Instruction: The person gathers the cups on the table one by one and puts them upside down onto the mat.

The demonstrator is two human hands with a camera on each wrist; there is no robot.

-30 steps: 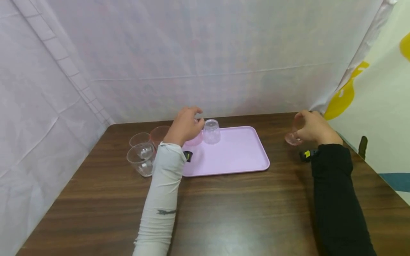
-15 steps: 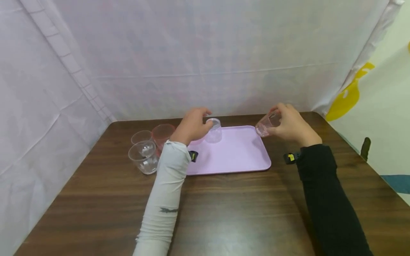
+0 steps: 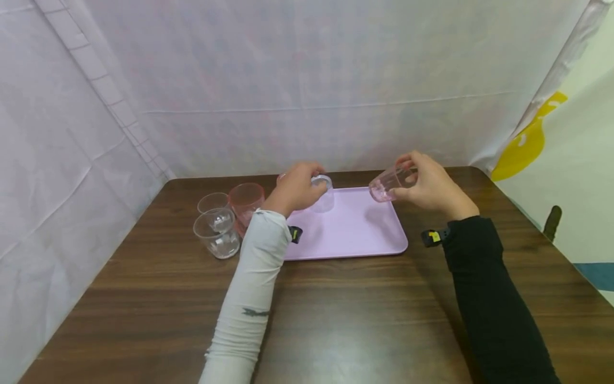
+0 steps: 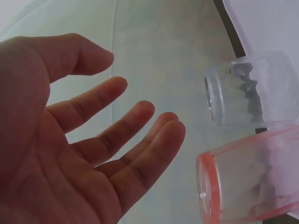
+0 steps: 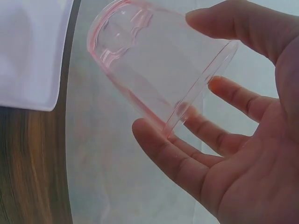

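Your R hand [image 3: 434, 186] grips the pink cup [image 3: 386, 185] on its side above the tray's [image 3: 355, 234] far R corner, base pointing L toward your L hand [image 3: 295, 189], which hovers slack-fingered & empty by two upturned cups [image 4: 250, 88]

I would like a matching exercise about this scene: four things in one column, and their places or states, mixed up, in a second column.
Things:
1. pink-tinted clear plastic cup
2. upside-down clear plastic cup
3. flat pink plastic tray
4. left hand

Places or states:
A. lies on the brown wooden table
B. held tilted in the right hand
C. open, fingers relaxed
D. stands on the tray's far left part

Pairs: 1-B, 2-D, 3-A, 4-C
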